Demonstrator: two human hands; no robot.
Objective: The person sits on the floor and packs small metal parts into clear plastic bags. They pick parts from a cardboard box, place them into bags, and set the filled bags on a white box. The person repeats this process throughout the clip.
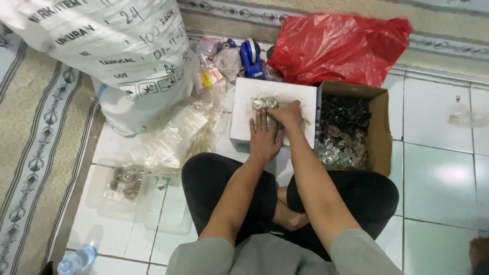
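I sit cross-legged on a tiled floor with a white box lid (pixel 244 112) in front of my knees. Small round silver metal parts (pixel 265 103) lie grouped on it. My left hand (pixel 264 137) rests flat on the lid, fingers pointing at the parts. My right hand (pixel 288 113) curls over the parts from the right, fingertips touching them. Whether it grips any is hidden by the fingers.
An open cardboard box (pixel 378 127) of black and silver parts stands to the right. A red plastic bag (pixel 338 46) and blue tape dispenser (pixel 251 57) lie behind. A large white sack (pixel 112 56), clear small bags (pixel 178 130), a clear tray with parts (pixel 125 183) and a bottle (pixel 76 260) sit left.
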